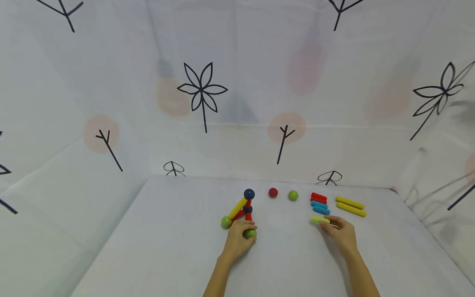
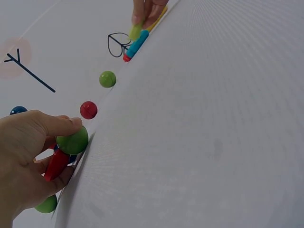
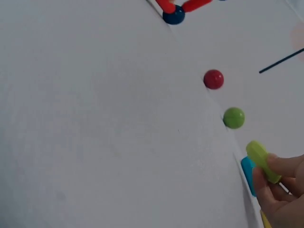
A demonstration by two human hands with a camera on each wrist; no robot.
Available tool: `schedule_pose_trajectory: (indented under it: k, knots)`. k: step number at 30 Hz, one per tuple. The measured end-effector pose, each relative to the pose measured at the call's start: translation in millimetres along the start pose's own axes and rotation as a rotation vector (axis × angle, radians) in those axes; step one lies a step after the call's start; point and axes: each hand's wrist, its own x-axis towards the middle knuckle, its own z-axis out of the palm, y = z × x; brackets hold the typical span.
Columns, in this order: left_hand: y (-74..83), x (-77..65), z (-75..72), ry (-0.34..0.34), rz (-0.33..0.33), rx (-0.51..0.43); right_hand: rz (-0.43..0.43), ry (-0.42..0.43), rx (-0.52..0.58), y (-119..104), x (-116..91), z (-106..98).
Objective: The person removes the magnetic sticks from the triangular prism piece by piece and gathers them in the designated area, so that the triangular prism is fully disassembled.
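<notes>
My left hand (image 1: 236, 240) holds a green ball (image 2: 72, 140) at the near corner of a ball-and-rod construction. That piece joins a yellow rod (image 1: 237, 208), red rods (image 1: 249, 216), two dark blue balls (image 1: 249, 194) and another green ball (image 1: 226, 222). In the left wrist view a red rod (image 2: 57, 165) runs beside the held ball, partly hidden by fingers. Well to the right, my right hand (image 1: 341, 236) pinches a short lime-green rod (image 3: 259, 156) between thumb and fingers, just in front of the blue rods (image 1: 321, 210).
Behind the hands lie a loose red ball (image 1: 273, 192) and a loose green ball (image 1: 293, 195). Short red rods (image 1: 319, 196) sit behind the blue ones, and two long yellow rods (image 1: 351, 209) to their right. A white patterned cloth (image 1: 237, 148) rises behind the table.
</notes>
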Motion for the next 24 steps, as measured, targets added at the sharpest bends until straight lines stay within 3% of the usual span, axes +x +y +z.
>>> schedule_pose_trajectory:
  k: [13,17,24]
  knots:
    - [-1.4,0.3,0.0,0.013,0.027,-0.008,0.023,-0.017,-0.061,11.2,16.7,-10.4]
    - [-1.3,-0.1,-0.1,0.01,0.02,-0.011,-0.009,0.002,-0.1,12.3,19.9,-8.4]
    - [-1.6,-0.7,0.4,0.009,0.014,-0.012,-0.015,0.05,-0.046,14.2,27.5,-1.1]
